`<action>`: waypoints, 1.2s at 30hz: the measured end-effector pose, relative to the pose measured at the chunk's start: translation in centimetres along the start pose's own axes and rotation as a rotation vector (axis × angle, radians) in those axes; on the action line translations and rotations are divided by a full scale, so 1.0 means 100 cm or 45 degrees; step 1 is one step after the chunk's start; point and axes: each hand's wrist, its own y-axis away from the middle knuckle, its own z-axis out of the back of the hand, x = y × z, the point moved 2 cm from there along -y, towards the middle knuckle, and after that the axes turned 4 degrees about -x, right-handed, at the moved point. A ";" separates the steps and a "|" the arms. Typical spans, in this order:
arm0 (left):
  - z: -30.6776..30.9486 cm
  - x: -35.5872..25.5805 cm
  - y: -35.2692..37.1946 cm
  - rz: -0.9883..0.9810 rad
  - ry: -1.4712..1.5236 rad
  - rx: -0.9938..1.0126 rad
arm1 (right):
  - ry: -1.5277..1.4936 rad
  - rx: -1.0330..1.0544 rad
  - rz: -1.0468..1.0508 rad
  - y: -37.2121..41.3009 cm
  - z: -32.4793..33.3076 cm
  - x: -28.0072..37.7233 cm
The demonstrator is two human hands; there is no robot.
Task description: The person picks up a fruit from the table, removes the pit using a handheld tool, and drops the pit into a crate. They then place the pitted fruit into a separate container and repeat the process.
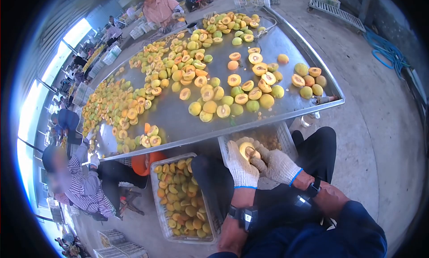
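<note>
My left hand [241,166], in a white knit glove with a blue cuff, is wrapped round a halved yellow fruit [246,151], its cut face turned up. My right hand [275,164], gloved the same way, presses its fingers against the fruit's right edge; whether it holds a tool or pit is hidden. Both hands are above a white crate [289,144] at the table's near edge, with small brown pieces in its bottom. Beyond them, halved and whole fruits [254,93] lie on the metal table [192,119].
A white crate [157,204] full of fruit halves stands on the floor left of my legs. A co-worker in a striped top [85,191] sits at the left; another person [161,10] is across the table. A blue hose [386,50] lies at the far right.
</note>
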 end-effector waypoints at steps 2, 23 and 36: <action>0.000 -0.001 0.003 -0.056 -0.101 -0.022 | -0.098 -0.020 -0.034 0.005 -0.007 0.000; 0.022 -0.020 -0.004 0.150 0.216 0.573 | -0.522 -0.143 -0.123 0.014 0.032 -0.013; 0.051 -0.002 -0.026 0.293 0.143 0.387 | -0.014 0.033 0.044 0.003 0.014 -0.004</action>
